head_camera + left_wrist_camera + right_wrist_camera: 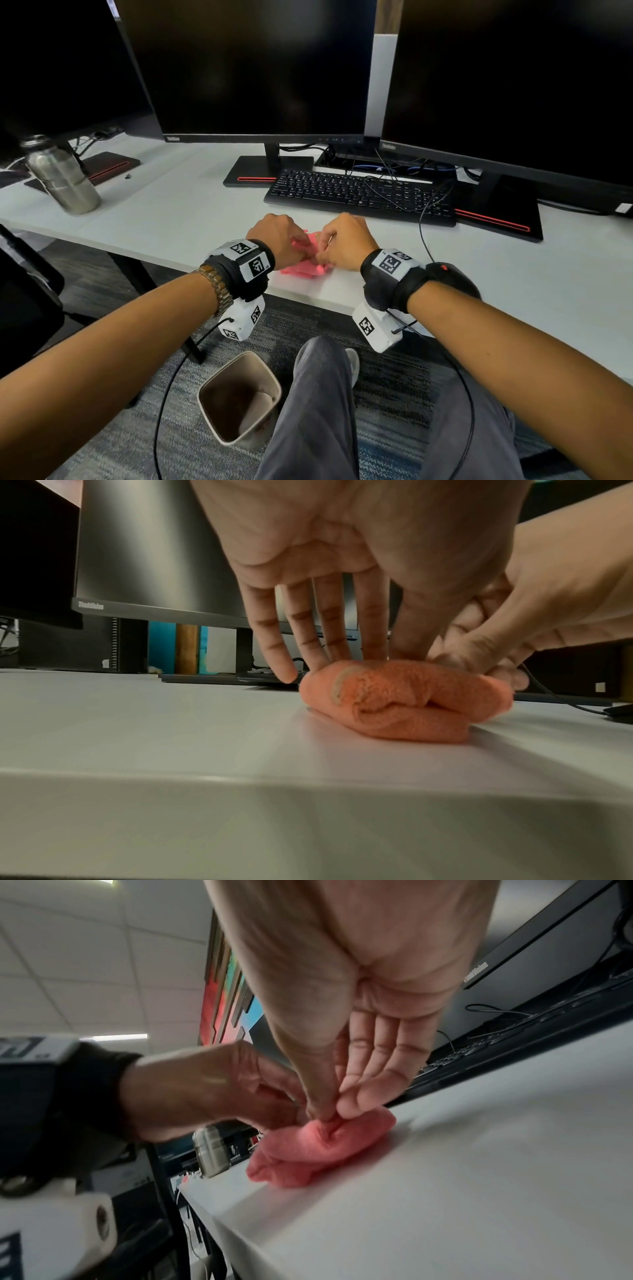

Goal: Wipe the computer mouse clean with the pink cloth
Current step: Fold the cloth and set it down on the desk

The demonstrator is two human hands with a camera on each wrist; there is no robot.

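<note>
A folded pink cloth [301, 269] lies on the white desk [171, 219] near its front edge. My left hand [301, 245] rests on the cloth's left side. In the left wrist view its straight fingers [339, 642] press down on top of the cloth [404, 702]. My right hand [322, 255] is on the right side, and its thumb and forefinger [334, 1112] pinch a fold on top of the cloth [318, 1153]. The black computer mouse [452, 277] with a red wheel sits on the desk just right of my right wrist, untouched and partly hidden by the wrist strap.
A black keyboard [359, 195] lies behind the hands, with dark monitors above it. The mouse cable [423, 226] runs back toward the keyboard. A steel bottle [63, 174] stands at the far left. A waste bin [239, 397] stands on the floor under the desk edge.
</note>
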